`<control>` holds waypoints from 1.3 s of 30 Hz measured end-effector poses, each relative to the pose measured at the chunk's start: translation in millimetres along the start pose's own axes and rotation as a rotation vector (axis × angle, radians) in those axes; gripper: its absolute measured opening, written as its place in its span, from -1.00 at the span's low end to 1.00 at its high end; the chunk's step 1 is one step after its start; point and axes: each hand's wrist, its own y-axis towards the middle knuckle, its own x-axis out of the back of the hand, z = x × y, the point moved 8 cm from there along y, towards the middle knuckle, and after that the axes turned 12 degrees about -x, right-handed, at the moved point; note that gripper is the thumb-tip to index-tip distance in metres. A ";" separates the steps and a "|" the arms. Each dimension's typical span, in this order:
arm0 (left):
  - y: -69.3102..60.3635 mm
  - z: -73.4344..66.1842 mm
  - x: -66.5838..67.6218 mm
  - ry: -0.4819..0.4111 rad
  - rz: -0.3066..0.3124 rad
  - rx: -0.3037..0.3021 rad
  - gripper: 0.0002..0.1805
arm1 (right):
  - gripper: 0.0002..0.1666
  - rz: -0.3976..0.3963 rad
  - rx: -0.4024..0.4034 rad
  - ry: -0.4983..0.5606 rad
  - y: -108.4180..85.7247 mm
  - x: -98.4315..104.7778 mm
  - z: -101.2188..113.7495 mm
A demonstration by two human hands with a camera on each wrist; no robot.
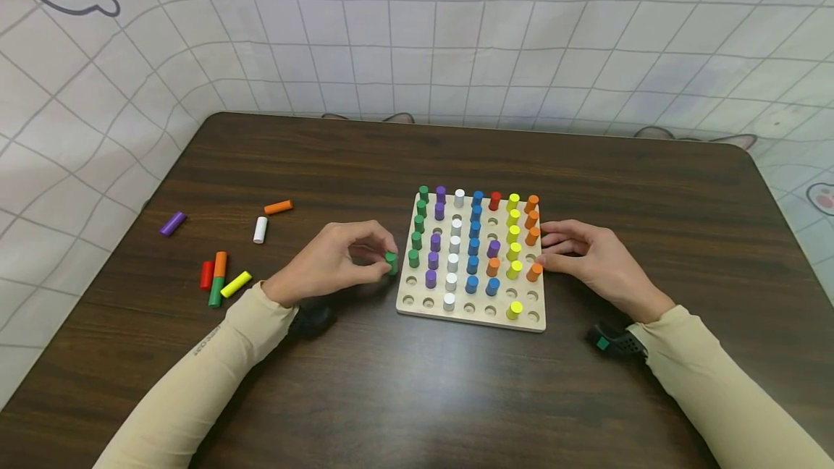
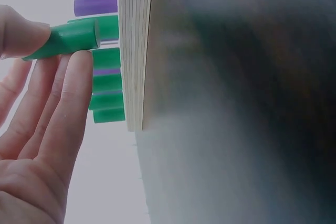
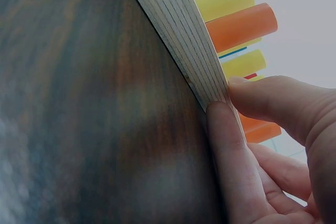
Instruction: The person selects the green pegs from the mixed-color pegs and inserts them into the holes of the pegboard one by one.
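My left hand (image 1: 342, 260) pinches a green peg (image 1: 392, 263) between thumb and fingers, just off the left edge of a wooden pegboard (image 1: 407, 291). In the left wrist view the held peg (image 2: 73, 38) is tilted slightly and stands apart from the board's layered edge (image 2: 135, 51). Along the board's left column stand several green pegs (image 1: 419, 224). At the opposite side, my right hand (image 1: 599, 266) grips the board's right edge. The right wrist view shows its thumb (image 3: 273, 95) at the top face and a finger against the side, near the orange pegs (image 3: 244, 27).
Loose pegs lie left on the dark table (image 1: 417, 396): purple (image 1: 173, 224), white (image 1: 260, 230), orange (image 1: 279, 207), red (image 1: 207, 275), yellow (image 1: 236, 284), and an orange one touching a green one (image 1: 216, 292). Columns of purple, white, blue and yellow pegs (image 1: 514, 252) fill much of the board.
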 end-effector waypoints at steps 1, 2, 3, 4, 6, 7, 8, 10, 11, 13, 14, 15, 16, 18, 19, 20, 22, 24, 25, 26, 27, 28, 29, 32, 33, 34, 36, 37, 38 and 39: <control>0.4 0.1 -0.4 -0.003 -0.002 -0.001 -0.75 | -0.17 0.000 0.000 0.001 0.1 0.0 0.1; 0.8 0.3 -0.9 -0.007 -0.003 0.000 -0.75 | -0.16 0.001 0.000 0.001 0.1 -0.1 0.2; 1.3 0.4 -1.7 -0.012 -0.002 0.002 -0.75 | -0.16 0.001 0.002 0.001 0.2 -0.3 0.3; 1.7 0.4 -2.5 -0.017 -0.001 0.003 -0.75 | -0.16 0.000 0.002 0.001 0.2 -0.1 0.5; 2.4 0.5 -4.3 -0.028 0.002 0.008 -0.74 | -0.17 0.000 0.002 0.000 0.2 0.0 0.6; 2.8 0.4 -5.3 -0.032 0.004 0.009 -0.74 | -0.17 -0.001 0.001 -0.002 0.2 0.3 0.6; 3.1 0.2 -6.2 -0.037 0.005 0.010 -0.74 | -0.18 -0.001 -0.001 -0.002 0.1 0.4 0.5; 3.7 0.0 -8.0 -0.044 0.007 0.011 -0.74 | -0.18 0.001 -0.002 -0.004 0.0 0.2 0.3; 3.9 -0.1 -8.6 -0.047 0.007 0.010 -0.74 | -0.18 0.001 -0.003 -0.005 0.0 0.1 0.2; 4.7 -0.3 -10.0 -0.057 0.007 0.007 -0.74 | -0.18 0.002 -0.005 -0.005 -0.2 0.4 0.2; 5.2 -0.5 -10.8 -0.062 0.007 0.006 -0.74 | -0.18 0.002 -0.005 -0.006 -0.3 0.4 0.3; 5.8 -0.7 -11.7 -0.070 0.008 0.005 -0.74 | -0.18 0.001 -0.006 -0.006 -0.4 0.7 0.4; 6.4 -1.0 -12.6 -0.078 0.010 0.003 -0.74 | -0.17 0.001 -0.006 -0.006 -0.5 0.7 0.6; 7.4 -1.7 -14.6 -0.093 0.017 0.003 -0.75 | -0.17 -0.001 -0.008 -0.009 -0.8 1.0 0.7; 7.8 -2.1 -15.5 -0.095 0.021 0.003 -0.75 | -0.17 -0.002 -0.009 -0.009 -0.9 1.0 0.7; 8.0 -2.3 -16.4 -0.096 0.026 0.006 -0.75 | -0.17 -0.002 -0.010 -0.009 -0.9 1.0 0.7; 8.4 -2.5 -18.2 -0.099 0.037 0.011 -0.75 | -0.17 -0.002 -0.010 -0.010 -0.8 0.7 0.7; 8.5 -2.2 -19.7 -0.099 0.049 0.020 -0.75 | -0.17 -0.001 -0.011 -0.009 -0.6 0.7 0.5; 8.5 -2.0 -20.5 -0.099 0.056 0.023 -0.74 | -0.17 -0.001 -0.011 -0.009 -0.5 0.6 0.5; 8.4 -1.7 -21.2 -0.102 0.061 0.026 -0.74 | -0.17 -0.001 -0.011 -0.009 -0.4 0.7 0.5; 8.3 -1.5 -21.9 -0.105 0.065 0.028 -0.75 | -0.17 0.000 -0.011 -0.009 -0.3 0.6 0.5; 8.2 -1.4 -22.5 -0.107 0.069 0.030 -0.75 | -0.17 0.000 -0.011 -0.009 -0.2 0.5 0.4; 8.1 -1.2 -23.0 -0.108 0.072 0.030 -0.75 | -0.17 0.001 -0.011 -0.009 -0.1 0.5 0.4; 7.7 -1.1 -24.3 -0.109 0.076 0.030 -0.76 | -0.17 0.000 -0.011 -0.011 0.0 0.3 0.5; 7.6 -1.0 -24.7 -0.109 0.079 0.031 -0.76 | -0.17 0.001 -0.010 -0.013 0.0 0.1 0.5; 7.6 -1.0 -25.3 -0.111 0.082 0.030 -0.76 | -0.17 0.001 -0.009 -0.014 0.0 -0.1 0.6; 7.4 -0.7 -26.2 -0.113 0.089 0.030 -0.77 | -0.18 -0.001 -0.009 -0.014 -0.1 0.1 0.5; 7.4 -0.7 -26.6 -0.115 0.092 0.030 -0.77 | -0.18 -0.001 -0.009 -0.013 -0.2 0.1 0.5; 7.4 -0.7 -27.1 -0.117 0.096 0.029 -0.77 | -0.18 0.000 -0.009 -0.011 -0.3 0.1 0.4; 7.4 -0.7 -27.5 -0.118 0.099 0.028 -0.78 | -0.18 0.000 -0.009 -0.009 -0.3 0.2 0.3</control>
